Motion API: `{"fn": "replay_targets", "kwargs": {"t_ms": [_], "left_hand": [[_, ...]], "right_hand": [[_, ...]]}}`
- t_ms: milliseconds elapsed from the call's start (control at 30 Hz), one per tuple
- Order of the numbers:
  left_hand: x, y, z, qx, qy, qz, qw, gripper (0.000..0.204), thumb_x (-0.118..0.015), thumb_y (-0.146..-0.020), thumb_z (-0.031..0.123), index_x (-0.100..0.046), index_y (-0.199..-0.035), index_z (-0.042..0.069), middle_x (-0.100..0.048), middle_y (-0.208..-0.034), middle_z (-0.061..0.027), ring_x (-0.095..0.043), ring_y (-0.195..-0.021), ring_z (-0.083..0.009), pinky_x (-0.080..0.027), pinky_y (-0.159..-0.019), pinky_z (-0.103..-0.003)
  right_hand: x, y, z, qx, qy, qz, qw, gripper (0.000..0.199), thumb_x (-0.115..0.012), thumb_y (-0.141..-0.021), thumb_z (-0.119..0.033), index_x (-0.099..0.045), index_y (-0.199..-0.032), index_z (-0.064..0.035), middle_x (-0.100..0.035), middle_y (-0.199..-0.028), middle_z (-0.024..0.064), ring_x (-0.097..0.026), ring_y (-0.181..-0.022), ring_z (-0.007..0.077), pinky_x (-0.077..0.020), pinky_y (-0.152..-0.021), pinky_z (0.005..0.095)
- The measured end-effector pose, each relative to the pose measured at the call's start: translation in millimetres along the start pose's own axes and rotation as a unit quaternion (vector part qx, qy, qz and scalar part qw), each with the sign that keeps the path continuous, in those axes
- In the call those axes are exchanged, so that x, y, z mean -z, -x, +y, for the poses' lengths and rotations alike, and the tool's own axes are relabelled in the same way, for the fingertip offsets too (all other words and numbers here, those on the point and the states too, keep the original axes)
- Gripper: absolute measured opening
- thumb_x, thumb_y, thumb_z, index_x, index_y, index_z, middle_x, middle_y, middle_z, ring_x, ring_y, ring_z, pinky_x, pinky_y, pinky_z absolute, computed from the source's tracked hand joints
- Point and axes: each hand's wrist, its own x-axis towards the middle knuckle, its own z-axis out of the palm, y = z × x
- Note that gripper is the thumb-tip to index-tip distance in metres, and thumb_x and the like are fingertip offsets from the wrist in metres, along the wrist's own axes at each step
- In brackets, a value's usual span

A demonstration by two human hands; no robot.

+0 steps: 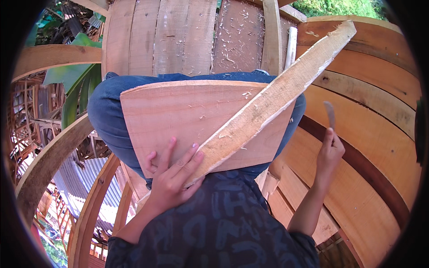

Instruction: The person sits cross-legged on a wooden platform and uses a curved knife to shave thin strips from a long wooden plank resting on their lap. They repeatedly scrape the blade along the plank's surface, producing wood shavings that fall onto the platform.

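Observation:
A long pale wooden strip [263, 105] lies diagonally across a reddish wooden board [178, 116] on my lap. The strip's pointed far end reaches up to the right, past the board, and its edges look whittled. My left hand [176, 172] is closed round the strip's near end, fingers over its face, its other fingers resting on the board. Raised at the right, apart from the strip, my right hand [330, 154] grips a small knife [330, 114] with its blade pointing up. Its handle is hidden in my fist. A few shavings lie on the strip and board.
My crossed legs in blue jeans [111, 111] rest on a plank floor [178, 40] scattered with shavings. Curved plank siding [357, 125] rises on the right. Curved wooden ribs [53, 156] stand on the left, with corrugated metal [89, 183] and a banana leaf [73, 85] beyond them.

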Motion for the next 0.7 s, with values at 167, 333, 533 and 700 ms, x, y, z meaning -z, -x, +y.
{"fn": "replay_targets", "kwargs": {"t_ms": [167,333,533,700], "left_hand": [[9.7,5.2,8.0,0.003,-0.002,0.000,1.000,0.062,-0.082,-0.069,0.028,-0.063,-0.127,0.020,-0.060,-0.133,0.0017,-0.038,-0.139,-0.0304,-0.014,-0.104,-0.048],[22.7,3.4,14.1,0.004,-0.010,-0.017,1.000,0.063,-0.083,-0.069,0.029,-0.063,-0.128,0.018,-0.060,-0.133,-0.0007,-0.035,-0.140,-0.0310,-0.013,-0.106,-0.048],[26.4,0.2,20.7,0.016,0.006,-0.018,1.000,0.064,-0.084,-0.068,0.028,-0.063,-0.128,0.018,-0.060,-0.133,-0.0026,-0.034,-0.141,-0.0315,-0.012,-0.106,-0.047],[24.3,1.2,21.6,0.026,0.002,-0.006,1.000,0.065,-0.084,-0.067,0.027,-0.063,-0.127,0.017,-0.061,-0.132,-0.0029,-0.034,-0.140,-0.0318,-0.011,-0.106,-0.047]], "right_hand": [[-18.3,63.9,-64.5,0.104,-0.067,-0.155,0.980,0.047,-0.069,-0.088,-0.036,-0.048,-0.068,-0.0001,-0.041,-0.057,0.0126,-0.043,-0.049,0.0250,-0.0343,-0.046,0.0352],[-29.7,57.1,-63.5,0.177,-0.023,-0.139,0.974,0.053,-0.071,-0.081,-0.046,-0.046,-0.064,-0.0030,-0.047,-0.058,0.0127,-0.051,-0.051,0.0311,-0.0385,-0.046,0.0373],[-38.4,28.1,-40.9,0.225,0.014,-0.066,0.972,0.054,-0.071,-0.080,-0.049,-0.045,-0.063,-0.0037,-0.046,-0.056,0.0125,-0.051,-0.051,0.0317,-0.0378,-0.045,0.0371],[-59.1,13.7,-26.2,0.097,-0.053,0.007,0.994,0.056,-0.063,-0.090,-0.047,-0.048,-0.066,0.0010,-0.041,-0.054,0.0135,-0.038,-0.049,0.0278,-0.0348,-0.048,0.0355]]}}
